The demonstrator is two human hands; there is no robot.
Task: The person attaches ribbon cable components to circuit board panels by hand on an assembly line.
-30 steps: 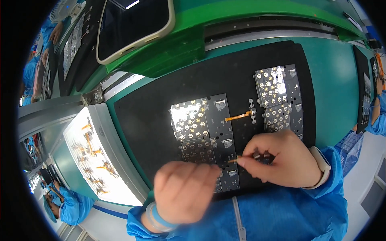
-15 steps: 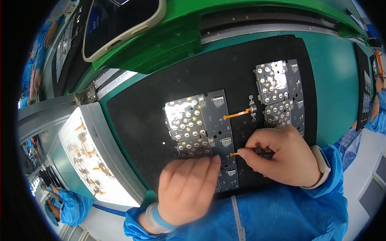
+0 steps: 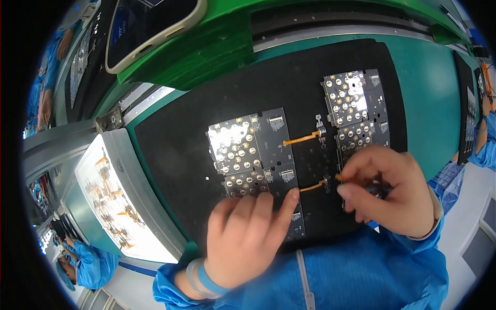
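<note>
Two dark circuit board panels lie on a black mat: the left panel (image 3: 274, 137) and the right panel (image 3: 356, 103). My left hand (image 3: 245, 232) rests over the left panel's lower part, its index finger stretched onto the board's right edge. That fingertip touches the inner end of an orange flex cable (image 3: 312, 186), whose small connector lies to the right. Above it, another orange flex cable (image 3: 302, 139) with a metal bracket joins the same panel. My right hand (image 3: 392, 188) hovers over the right panel's lower part, pinching an orange flex cable (image 3: 339, 177) between thumb and finger.
A lit white light box (image 3: 124, 206) with several orange flex cables stands at left. A phone (image 3: 155, 31) rests on a green stand (image 3: 217, 62) at the far side. Metal rails run behind the mat. Other people in blue sit at the left and right edges.
My right hand has moved right, away from the left panel, leaving the lower flex cable lying at its edge. My left index finger has shifted right onto that cable's end.
</note>
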